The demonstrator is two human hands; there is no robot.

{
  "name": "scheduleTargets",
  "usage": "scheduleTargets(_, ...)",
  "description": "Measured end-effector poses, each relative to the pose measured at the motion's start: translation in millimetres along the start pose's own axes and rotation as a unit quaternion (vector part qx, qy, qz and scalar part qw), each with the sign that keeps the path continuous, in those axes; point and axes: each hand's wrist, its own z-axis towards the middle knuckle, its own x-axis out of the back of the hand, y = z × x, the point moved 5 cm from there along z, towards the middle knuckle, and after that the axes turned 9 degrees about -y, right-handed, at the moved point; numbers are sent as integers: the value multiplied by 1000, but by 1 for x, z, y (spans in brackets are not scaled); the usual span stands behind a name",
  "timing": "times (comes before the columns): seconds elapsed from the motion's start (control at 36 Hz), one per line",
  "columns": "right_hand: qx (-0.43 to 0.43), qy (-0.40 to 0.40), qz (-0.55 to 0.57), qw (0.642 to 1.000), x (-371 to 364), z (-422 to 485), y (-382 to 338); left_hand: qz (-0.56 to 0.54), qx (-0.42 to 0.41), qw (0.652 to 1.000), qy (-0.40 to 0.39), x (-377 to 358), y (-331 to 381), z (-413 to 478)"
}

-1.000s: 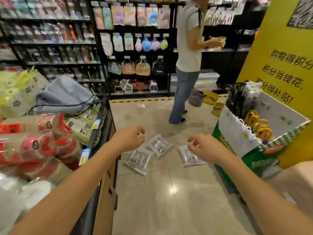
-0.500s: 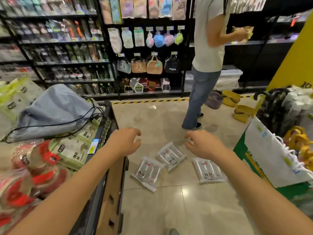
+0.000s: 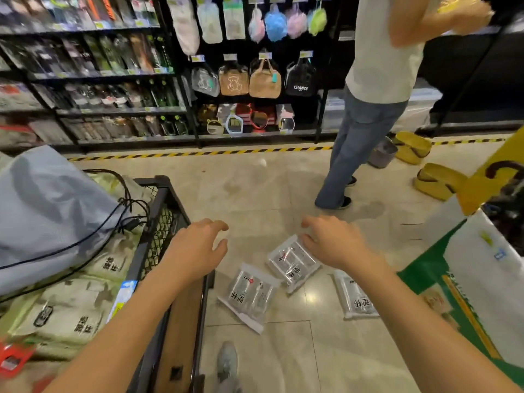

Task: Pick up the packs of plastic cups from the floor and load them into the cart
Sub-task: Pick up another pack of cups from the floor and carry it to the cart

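Head view: three packs of plastic cups are seen lying flat on the floor [image 3: 283, 350], just beside the front corner of the cart [image 3: 167, 199]. The left pack [image 3: 251, 293] and the middle pack [image 3: 293, 262] lie close together; the right pack [image 3: 355, 296] is partly hidden by the right forearm. The left grip [image 3: 195, 251] and the right grip [image 3: 334, 245] are held out above them, fingers spread and loosely bent, with nothing held. A reach down is judged to be the step in hand. The slick film may slide on tile, so a sealed edge should be pinched, not pressed flat. A free spot beside the grey bag [image 3: 42, 208] should be chosen in the heaped cart before anything is lifted.
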Motion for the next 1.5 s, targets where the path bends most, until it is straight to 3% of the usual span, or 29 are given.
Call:
scheduleTargets(0.22,-89,-16,159,983,-77,93,9,-138,-7,990,-28,-77,-59,123)
scheduleTargets(0.44,-147,-88,307,936,-244,176,7,-254,56,958,-117,-231,-132,212)
scheduleTargets(0.61,-180,-129,405,887,-405,239,12,-232,100,952,-173,-383,-191,252)
scheduleTargets(0.75,-197,-141,429,870,-547,287,32,-184,132,953,-204,-519,-241,286)
scheduleTargets(0.83,-200,-145,431,868,-631,316,46,-158,104,954,-231,-601,-269,312)
scheduleTargets(0.94,-185,-146,443,865,-731,351,61,-174,133,933,-286,-702,-307,344)
scheduleTargets(1.06,-190,-137,456,858,-804,380,76,-149,86,938,-301,-777,-340,377)
scheduleTargets(1.28,-169,-85,481,856,-861,404,83,-290,74,906,-301,-824,-352,404)
scheduleTargets(1.5,-191,-39,509,839,-796,392,89,-298,89,915,-259,-760,-332,380)
